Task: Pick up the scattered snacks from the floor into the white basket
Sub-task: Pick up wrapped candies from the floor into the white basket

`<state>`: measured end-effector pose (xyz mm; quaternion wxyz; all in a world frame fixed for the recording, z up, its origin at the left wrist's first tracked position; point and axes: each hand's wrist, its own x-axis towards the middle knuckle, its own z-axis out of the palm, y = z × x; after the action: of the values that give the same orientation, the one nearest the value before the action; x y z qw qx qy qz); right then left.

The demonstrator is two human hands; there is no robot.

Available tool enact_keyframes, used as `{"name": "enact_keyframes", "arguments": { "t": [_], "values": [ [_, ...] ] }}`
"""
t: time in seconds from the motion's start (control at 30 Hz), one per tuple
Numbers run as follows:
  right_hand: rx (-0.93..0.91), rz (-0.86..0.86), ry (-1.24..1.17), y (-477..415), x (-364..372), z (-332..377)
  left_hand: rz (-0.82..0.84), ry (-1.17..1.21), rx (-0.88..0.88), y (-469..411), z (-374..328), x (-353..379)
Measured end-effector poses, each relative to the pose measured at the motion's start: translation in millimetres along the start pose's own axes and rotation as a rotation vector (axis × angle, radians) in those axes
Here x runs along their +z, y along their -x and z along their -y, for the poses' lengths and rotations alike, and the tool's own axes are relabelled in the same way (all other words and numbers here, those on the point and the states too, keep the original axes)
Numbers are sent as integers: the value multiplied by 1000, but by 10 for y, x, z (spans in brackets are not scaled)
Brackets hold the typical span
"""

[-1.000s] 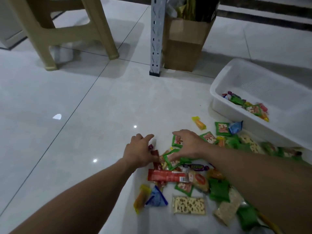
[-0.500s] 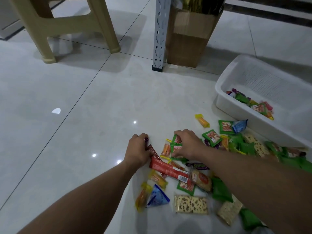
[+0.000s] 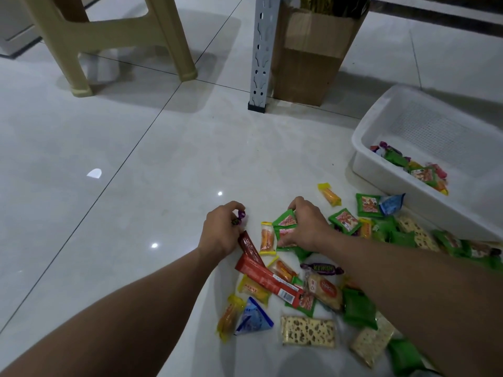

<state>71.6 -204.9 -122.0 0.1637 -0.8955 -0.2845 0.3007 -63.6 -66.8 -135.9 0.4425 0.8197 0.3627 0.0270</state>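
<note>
- The basket (image 3: pixel 449 213) sits on the floor (image 3: pixel 136 159) at the right edge of view, and a few snacks (image 3: pixel 419 170) lie along its near wall inside.
- The pile (image 3: pixel 313 281) of loose snacks spreads over the floor left of the basket and nearer the camera. Its closest pieces lie just beside the basket's near wall.
- The left hand (image 3: pixel 221 229) is at the side of the pile far from the basket, with its fingers curled. Its fingertips pinch a small purple candy (image 3: pixel 241 214).
- One end of a dark red stick (image 3: pixel 249 247) lies at the heel of that hand. I cannot tell whether the hand holds it.
- The right hand (image 3: pixel 307 227) is between the left hand and the basket. Its fingers are bent over the top of the green packets (image 3: pixel 285 227) and its thumb is below them, so it grips them.
- A yellow sweet (image 3: pixel 329 194) lies alone between the right hand and the basket.
- A long red bar (image 3: pixel 269 281), a blue pouch (image 3: pixel 253 319) and a cracker (image 3: pixel 307 330) lie at the near end of the pile, well apart from the basket.
- A post (image 3: pixel 260 50) and a box (image 3: pixel 313 55) stand behind and to the left of the basket, and a stool (image 3: pixel 109 36) is farther left.
</note>
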Motion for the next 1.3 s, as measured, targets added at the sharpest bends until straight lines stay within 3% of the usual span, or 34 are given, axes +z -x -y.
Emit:
{"name": "enact_keyframes", "arguments": {
  "t": [0.2,0.7,1.03,1.3],
  "values": [
    [-6,4,-136,5,-36,-19,-3,52,8,-45,-124,-5],
    [11,-355,-455,-3,-1081,-142,0,315,98,-343,-1156,40],
    [73,-562,-543,-13,-2000,-782,32,299,192,-641,-2174,487],
    [168,-608,-608,-69,-2412,-1506,94,210,266,-973,-2849,1193]
  ]
}}
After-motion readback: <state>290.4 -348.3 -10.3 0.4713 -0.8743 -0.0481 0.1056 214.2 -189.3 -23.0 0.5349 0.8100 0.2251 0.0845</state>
